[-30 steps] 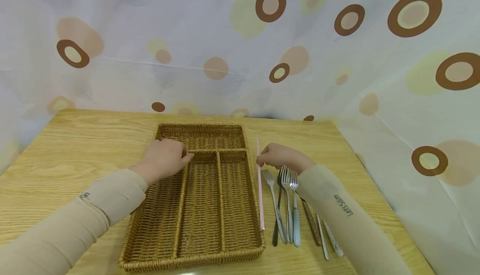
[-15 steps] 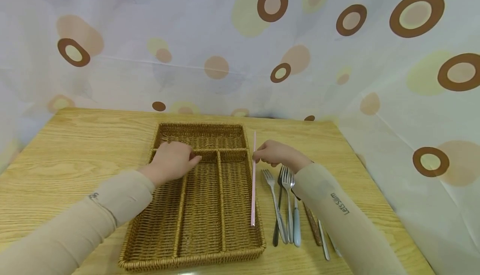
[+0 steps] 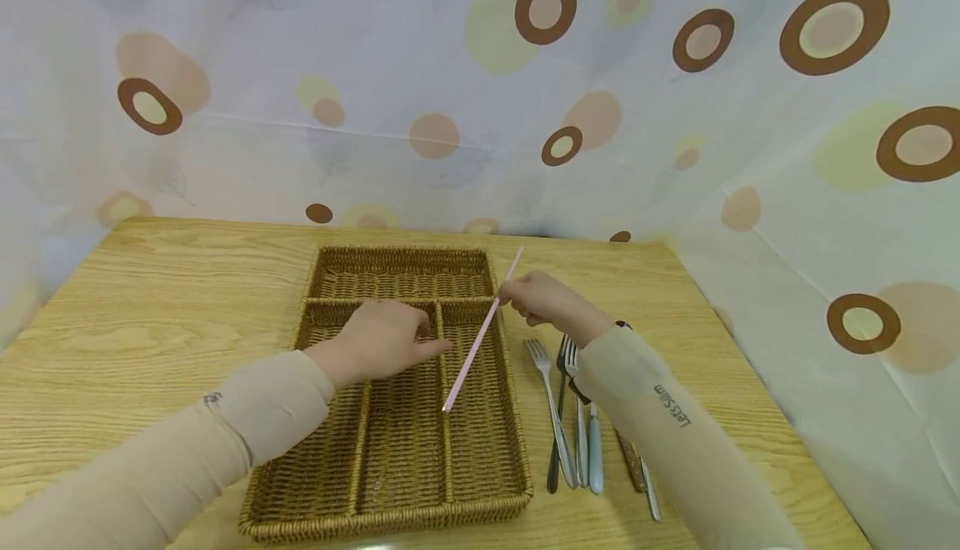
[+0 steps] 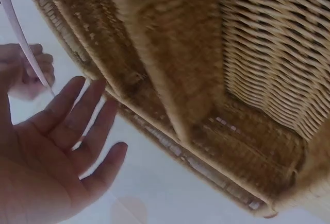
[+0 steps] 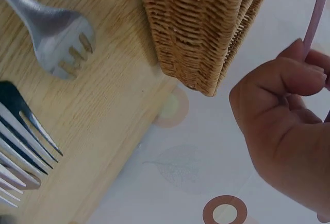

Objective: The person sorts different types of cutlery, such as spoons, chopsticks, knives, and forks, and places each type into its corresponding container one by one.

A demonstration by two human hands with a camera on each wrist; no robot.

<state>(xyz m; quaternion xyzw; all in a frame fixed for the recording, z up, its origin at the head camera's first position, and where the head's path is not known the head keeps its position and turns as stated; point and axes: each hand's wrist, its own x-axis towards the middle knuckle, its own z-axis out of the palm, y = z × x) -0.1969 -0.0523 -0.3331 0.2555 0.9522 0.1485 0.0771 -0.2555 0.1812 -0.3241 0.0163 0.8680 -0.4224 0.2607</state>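
Note:
My right hand (image 3: 551,304) pinches a long, slim pink chopstick (image 3: 474,350) near its thin end. The chopstick slants over the right compartment of a woven cutlery tray (image 3: 390,521), its thick end pointing down and left towards my left hand. In the right wrist view, thumb and fingers are curled round the chopstick (image 5: 315,15). My left hand (image 3: 386,340) hovers over the tray's dividers with nothing in it. The left wrist view shows that hand's (image 4: 56,147) fingers loosely spread, apart from the tray (image 4: 170,80).
Right of the tray lie a fork (image 3: 551,400), a fork with a pale blue handle (image 3: 596,454) and more forks, partly under my right sleeve. A brown-handled piece (image 3: 632,462) lies beyond them. A patterned cloth (image 3: 450,75) hangs behind the wooden table (image 3: 187,300).
The chopstick has been lifted from beside the tray, carried over its right side and tilted, thick end leftward. My left hand has moved right and its fingers have loosened.

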